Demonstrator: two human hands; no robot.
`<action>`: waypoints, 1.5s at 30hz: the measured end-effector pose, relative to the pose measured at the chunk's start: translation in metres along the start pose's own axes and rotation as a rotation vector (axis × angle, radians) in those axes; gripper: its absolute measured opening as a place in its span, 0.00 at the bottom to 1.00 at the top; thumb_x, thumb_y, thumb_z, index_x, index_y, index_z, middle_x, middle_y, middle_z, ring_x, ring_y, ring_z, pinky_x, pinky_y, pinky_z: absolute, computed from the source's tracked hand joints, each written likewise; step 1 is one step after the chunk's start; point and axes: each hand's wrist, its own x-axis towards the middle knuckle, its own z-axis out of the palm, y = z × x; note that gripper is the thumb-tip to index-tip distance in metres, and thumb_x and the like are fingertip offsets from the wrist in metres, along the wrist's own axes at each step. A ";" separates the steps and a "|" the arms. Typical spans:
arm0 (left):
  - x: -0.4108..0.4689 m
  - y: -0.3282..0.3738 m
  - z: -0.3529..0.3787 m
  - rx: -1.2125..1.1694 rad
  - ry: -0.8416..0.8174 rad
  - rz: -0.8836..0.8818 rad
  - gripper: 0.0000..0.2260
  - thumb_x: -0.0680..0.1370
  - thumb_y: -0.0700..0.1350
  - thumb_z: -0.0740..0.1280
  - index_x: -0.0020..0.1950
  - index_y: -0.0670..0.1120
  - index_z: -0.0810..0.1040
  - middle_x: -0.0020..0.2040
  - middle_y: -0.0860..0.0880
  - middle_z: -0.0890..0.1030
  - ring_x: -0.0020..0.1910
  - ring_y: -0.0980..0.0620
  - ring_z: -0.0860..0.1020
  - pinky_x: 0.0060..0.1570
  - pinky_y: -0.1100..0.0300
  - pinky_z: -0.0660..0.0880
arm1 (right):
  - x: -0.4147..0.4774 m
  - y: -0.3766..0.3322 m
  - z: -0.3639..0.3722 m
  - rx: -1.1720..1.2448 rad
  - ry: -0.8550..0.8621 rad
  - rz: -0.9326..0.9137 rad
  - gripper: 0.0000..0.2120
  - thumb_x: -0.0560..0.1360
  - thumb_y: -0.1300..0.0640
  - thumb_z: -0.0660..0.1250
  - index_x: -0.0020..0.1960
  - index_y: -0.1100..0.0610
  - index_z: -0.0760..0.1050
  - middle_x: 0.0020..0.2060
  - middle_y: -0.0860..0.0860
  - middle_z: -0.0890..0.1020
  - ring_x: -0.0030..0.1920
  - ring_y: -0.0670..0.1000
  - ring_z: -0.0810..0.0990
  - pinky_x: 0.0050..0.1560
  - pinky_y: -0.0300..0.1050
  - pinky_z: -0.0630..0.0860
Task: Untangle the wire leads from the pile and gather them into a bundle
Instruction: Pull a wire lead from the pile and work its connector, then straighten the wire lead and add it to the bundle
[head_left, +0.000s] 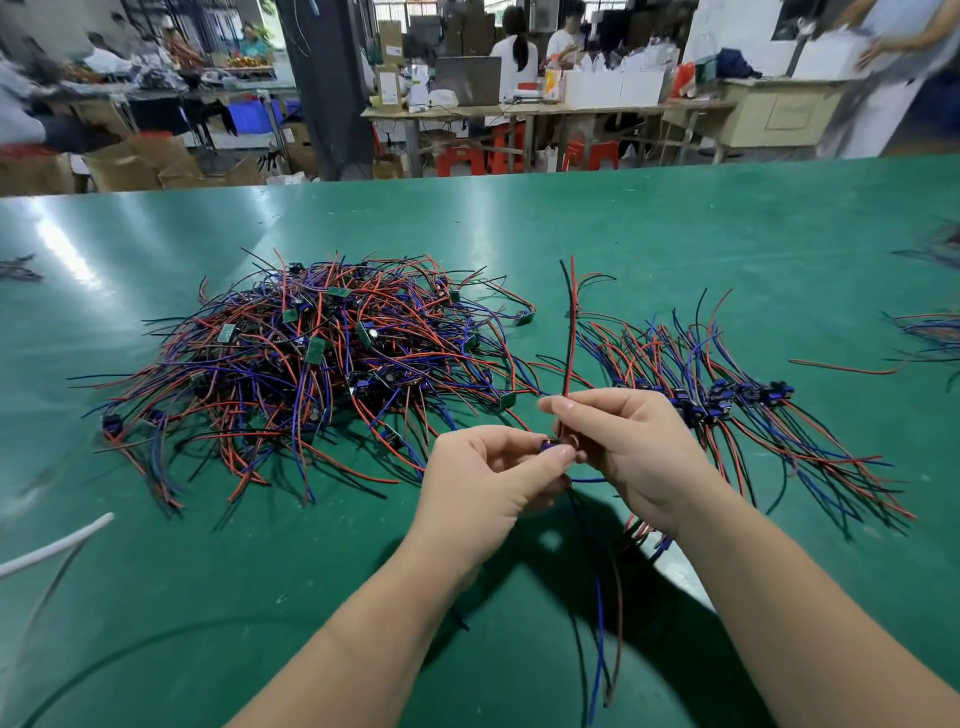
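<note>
A tangled pile of red, blue and black wire leads (311, 364) with small green circuit boards lies on the green table (675, 234), left of centre. To the right, a row of sorted leads (737, 400) lies side by side. My left hand (488, 478) pinches a small module of one wire lead (570, 332) between thumb and fingers. My right hand (628, 447) grips the same lead's red and black wires, which stand upward. Its blue, red and black wires hang down below my hands toward the near edge.
A white cable (52, 545) crosses the near left of the table. More wire leads (930, 332) lie at the right edge, and a few at the far left. A loose red wire (847, 368) lies right of the sorted row. People work at benches beyond the table.
</note>
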 end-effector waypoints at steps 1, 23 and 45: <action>0.000 0.001 0.000 0.000 -0.030 -0.034 0.03 0.70 0.36 0.74 0.39 0.41 0.82 0.32 0.45 0.82 0.29 0.53 0.80 0.35 0.59 0.80 | 0.001 -0.001 -0.002 0.018 0.022 0.016 0.06 0.62 0.57 0.71 0.36 0.59 0.84 0.29 0.54 0.80 0.29 0.47 0.75 0.31 0.37 0.69; -0.004 0.013 0.001 -0.089 0.046 0.055 0.13 0.62 0.45 0.73 0.43 0.41 0.81 0.34 0.45 0.84 0.32 0.53 0.83 0.30 0.65 0.77 | 0.006 -0.013 -0.023 -0.193 0.061 -0.295 0.04 0.71 0.58 0.72 0.40 0.52 0.79 0.36 0.51 0.81 0.32 0.47 0.79 0.33 0.39 0.74; 0.013 0.023 -0.052 1.185 0.557 0.344 0.11 0.76 0.48 0.63 0.57 0.53 0.79 0.45 0.51 0.83 0.46 0.46 0.78 0.40 0.57 0.72 | 0.016 -0.019 -0.088 -1.185 0.611 -0.229 0.08 0.68 0.62 0.73 0.42 0.56 0.75 0.39 0.57 0.82 0.42 0.57 0.78 0.41 0.43 0.67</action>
